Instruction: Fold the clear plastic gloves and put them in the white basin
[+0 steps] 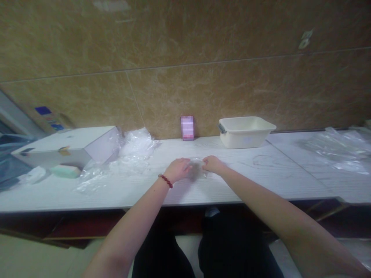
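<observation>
A small clear plastic bag [197, 170] is stretched between my two hands, just above the white tabletop. My left hand [178, 169], with a red beaded bracelet [166, 180] at the wrist, grips the bag's left side with curled fingers. At the opposite side, my right hand [213, 165] pinches the bag's edge between thumb and fingers. Whether anything lies inside the bag is too blurred to tell. Beyond my hands, a phone-like upright object [187, 128] with a pixelated face leans against the wall.
A cream plastic bin [246, 135] with a grey handle stands at the back right. To the left are a white box [66, 144], a pale green block [66, 171] and crumpled clear plastic [136, 146]. More clear bags [342, 148] lie far right. The tiled wall [185, 69] borders the table.
</observation>
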Motion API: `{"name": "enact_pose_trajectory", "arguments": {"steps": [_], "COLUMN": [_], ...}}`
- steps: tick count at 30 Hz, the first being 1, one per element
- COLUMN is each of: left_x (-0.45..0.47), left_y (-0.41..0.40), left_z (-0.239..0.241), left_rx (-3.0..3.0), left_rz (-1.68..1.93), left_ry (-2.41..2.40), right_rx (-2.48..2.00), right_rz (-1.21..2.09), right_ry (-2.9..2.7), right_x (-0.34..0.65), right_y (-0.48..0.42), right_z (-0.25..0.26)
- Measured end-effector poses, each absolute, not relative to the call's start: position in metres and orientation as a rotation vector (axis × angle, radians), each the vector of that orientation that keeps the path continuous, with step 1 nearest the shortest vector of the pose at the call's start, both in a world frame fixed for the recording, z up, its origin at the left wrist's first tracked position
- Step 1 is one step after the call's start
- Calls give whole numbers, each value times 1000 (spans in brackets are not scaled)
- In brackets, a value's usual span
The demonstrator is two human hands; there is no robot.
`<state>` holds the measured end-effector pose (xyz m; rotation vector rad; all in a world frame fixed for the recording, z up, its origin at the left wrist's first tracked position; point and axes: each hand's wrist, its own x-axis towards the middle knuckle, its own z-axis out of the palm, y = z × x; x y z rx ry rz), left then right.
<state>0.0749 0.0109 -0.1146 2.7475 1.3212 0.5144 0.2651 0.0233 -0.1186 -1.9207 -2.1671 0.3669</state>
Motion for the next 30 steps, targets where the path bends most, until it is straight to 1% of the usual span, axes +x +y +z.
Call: {"name": "enact_pose_trajectory", "arguments": {"steps": [2, 5, 9, 14, 18, 23, 27, 30], "left_x": [83, 88, 86, 85, 85, 85, 86, 87], "left_y": [2, -5, -9, -13, -14, -15, -16, -16], "left_z": [-121, -134, -144, -142, -143, -145, -146, -148], "left_rx": [2801, 2785, 2782, 2824, 2881, 2924, 2904, 2878], "left_rz": [348, 229, 164, 75, 79, 107, 76, 64], "left_ry": [1278, 1346, 1398, 1439, 1438, 1422, 1439, 1464], "right_rx": [-1930, -1930, -1956, -1993, -1896, -1545, -1493, -1514], "right_rz": [375, 345, 320, 322, 143, 98, 17, -34], "right_ry": [-2194, -2223, -2268, -2348, -2243, -2311, -2488, -2515], "right_x": [265, 265, 265, 265, 256, 228, 218, 221], "right_y": [24, 24, 26, 25, 24, 24, 23, 22], "right_z": [-118, -117, -115, -107, -102, -121, -141, -150]}}
